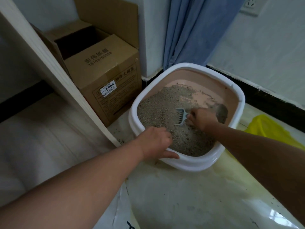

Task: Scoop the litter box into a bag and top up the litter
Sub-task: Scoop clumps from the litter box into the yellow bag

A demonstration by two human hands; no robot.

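L hand (155, 142) grips near rim of white-rimmed pink plastic litter box (194, 164) on floor; R hand (202, 119) holds pale blue slotted plastic scoop (180, 118) in grey litter (158, 109). Yellow plastic bag (270, 128) just right of box.

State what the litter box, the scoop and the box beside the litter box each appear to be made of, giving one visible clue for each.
Litter box: probably moulded plastic, with a smooth, slightly glossy white rim and a pink inner tub.
Scoop: likely plastic too, pale blue-grey with thin, even slots.
Cardboard box: brown corrugated cardboard, matte, with folded flaps, printed text and a stuck-on label.
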